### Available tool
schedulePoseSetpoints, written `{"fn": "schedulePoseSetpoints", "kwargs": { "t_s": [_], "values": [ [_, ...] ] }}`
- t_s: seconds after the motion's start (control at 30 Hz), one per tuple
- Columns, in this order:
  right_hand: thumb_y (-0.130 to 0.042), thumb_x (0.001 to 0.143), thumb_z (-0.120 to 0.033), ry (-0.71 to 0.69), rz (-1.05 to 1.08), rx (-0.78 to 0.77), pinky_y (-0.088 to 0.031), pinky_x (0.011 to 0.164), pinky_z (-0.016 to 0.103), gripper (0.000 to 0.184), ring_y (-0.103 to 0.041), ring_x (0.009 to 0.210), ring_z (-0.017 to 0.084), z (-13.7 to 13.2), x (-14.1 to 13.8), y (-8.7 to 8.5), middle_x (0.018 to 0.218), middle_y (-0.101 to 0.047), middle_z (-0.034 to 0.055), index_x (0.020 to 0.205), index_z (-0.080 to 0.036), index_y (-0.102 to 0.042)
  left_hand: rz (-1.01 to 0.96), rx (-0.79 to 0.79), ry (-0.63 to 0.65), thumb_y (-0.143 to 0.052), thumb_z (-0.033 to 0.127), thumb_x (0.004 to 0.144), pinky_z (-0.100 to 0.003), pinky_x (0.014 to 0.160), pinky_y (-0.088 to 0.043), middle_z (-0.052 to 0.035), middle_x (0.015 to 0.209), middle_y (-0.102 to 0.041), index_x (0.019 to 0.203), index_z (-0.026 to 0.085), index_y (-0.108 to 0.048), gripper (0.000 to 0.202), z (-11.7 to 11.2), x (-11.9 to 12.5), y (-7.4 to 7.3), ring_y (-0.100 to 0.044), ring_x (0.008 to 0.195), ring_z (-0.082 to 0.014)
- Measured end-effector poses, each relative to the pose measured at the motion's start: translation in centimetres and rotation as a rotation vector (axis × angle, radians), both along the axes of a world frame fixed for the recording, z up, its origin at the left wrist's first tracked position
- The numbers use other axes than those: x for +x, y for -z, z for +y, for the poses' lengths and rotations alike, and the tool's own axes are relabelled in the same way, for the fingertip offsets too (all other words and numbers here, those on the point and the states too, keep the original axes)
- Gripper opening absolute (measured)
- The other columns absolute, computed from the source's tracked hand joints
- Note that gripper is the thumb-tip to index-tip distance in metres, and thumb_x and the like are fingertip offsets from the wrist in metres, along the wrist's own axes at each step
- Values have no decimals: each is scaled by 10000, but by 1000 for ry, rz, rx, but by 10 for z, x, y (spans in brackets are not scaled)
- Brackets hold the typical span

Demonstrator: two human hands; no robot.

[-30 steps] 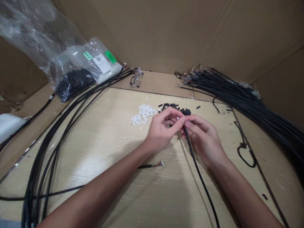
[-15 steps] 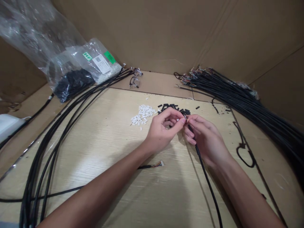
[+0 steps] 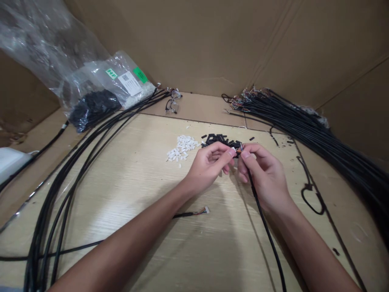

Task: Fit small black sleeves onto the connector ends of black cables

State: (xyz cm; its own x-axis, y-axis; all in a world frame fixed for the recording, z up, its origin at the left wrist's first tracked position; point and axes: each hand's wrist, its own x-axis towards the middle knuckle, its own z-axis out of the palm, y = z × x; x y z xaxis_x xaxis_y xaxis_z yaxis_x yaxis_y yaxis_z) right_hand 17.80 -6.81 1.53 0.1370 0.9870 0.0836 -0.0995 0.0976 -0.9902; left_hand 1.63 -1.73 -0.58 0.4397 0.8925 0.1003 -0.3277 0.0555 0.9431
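Observation:
My left hand point(image 3: 214, 160) pinches a small white connector point(image 3: 233, 149) between thumb and index finger. Thin coloured wires point(image 3: 239, 151) run from it toward my right hand point(image 3: 263, 168), which is closed on the wire end of a black cable point(image 3: 263, 221). From there the cable hangs down toward the bottom edge. Just behind my fingers lies a pile of short black tubes point(image 3: 217, 139), with a pile of white connectors point(image 3: 184, 147) to its left. A second cable end with a white plug point(image 3: 207, 209) rests on the table below my left forearm.
Black cables point(image 3: 75, 154) curve along the left side beside clear plastic bags point(image 3: 100, 87) of black and white parts. A thick cable bundle point(image 3: 306, 125) with bare wire ends lies at right. Safety glasses point(image 3: 172, 103) sit by the cardboard wall point(image 3: 212, 44).
My hands have drawn slightly apart. The white connector now shows at my left fingertips, with wires stretching across to my right hand, which has moved a little to the right.

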Motion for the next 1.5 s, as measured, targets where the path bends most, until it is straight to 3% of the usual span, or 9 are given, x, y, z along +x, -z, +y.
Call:
{"fn": "schedulePoseSetpoints", "kwargs": {
  "t_s": [0.1,0.23,0.37,0.53,0.63,0.83,0.93,1.13,1.5],
  "values": [
    [-901,989,-497,48,-91,111,-464,454,245,323,-558,546,88,0,-1,0,866,-612,-25,941,-243,-708,-23,17,7,-814,476,996,-237,592,-526,-14,781,-706,928,170,-701,332,0,0,0,-628,621,-97],
    [-818,1060,-370,63,-204,232,-543,496,265,206,-625,614,81,-2,-3,-1,1084,-592,11,944,-235,-714,-25,9,-5,-805,433,998,-234,591,-517,-3,769,-687,927,171,-695,292,2,0,1,-615,615,-93],
    [-740,1098,-269,27,-233,268,-577,525,259,126,-644,637,82,-4,-4,3,1106,-588,15,980,-236,-710,-41,-11,17,-789,475,1005,-238,588,-512,8,761,-671,903,185,-665,331,3,0,1,-604,611,-94],
    [-718,1106,-256,20,-248,283,-560,506,243,131,-637,643,87,-3,-5,7,1081,-598,16,981,-232,-689,-27,12,30,-778,500,1014,-234,584,-496,14,745,-648,892,191,-631,363,3,0,2,-574,600,-89],
    [-723,1094,-220,68,-293,329,-606,593,264,115,-660,690,104,-1,-3,6,1056,-620,16,983,-230,-696,2,26,33,-756,505,1031,-230,582,-489,16,750,-630,910,194,-617,362,1,0,1,-564,611,-93],
    [-713,1083,-183,115,-545,396,-632,732,327,91,-709,938,192,-1,8,1,1115,-674,59,1014,-242,-720,28,57,38,-701,445,1058,-225,595,-470,21,752,-600,899,199,-591,313,-2,-1,-3,-538,621,-91],
    [-692,1076,-129,127,-750,511,-627,799,356,126,-707,1025,219,-2,9,-3,1109,-687,64,1061,-254,-699,27,54,30,-690,439,1055,-229,592,-459,22,749,-592,896,200,-595,301,-2,-2,-4,-536,620,-95],
    [-661,1057,-36,183,-996,754,-626,804,363,224,-711,992,224,-2,7,-6,1088,-694,77,1132,-247,-650,29,52,32,-639,393,1065,-241,598,-440,22,745,-574,898,201,-594,258,-3,-3,-5,-526,619,-99],
    [-669,1075,-58,203,-1099,814,-637,814,390,235,-740,1003,241,-4,7,-6,1111,-733,88,1192,-261,-656,57,55,42,-622,406,1074,-256,605,-409,33,725,-529,890,213,-577,271,-4,-4,-6,-474,623,-107]
  ]
}}
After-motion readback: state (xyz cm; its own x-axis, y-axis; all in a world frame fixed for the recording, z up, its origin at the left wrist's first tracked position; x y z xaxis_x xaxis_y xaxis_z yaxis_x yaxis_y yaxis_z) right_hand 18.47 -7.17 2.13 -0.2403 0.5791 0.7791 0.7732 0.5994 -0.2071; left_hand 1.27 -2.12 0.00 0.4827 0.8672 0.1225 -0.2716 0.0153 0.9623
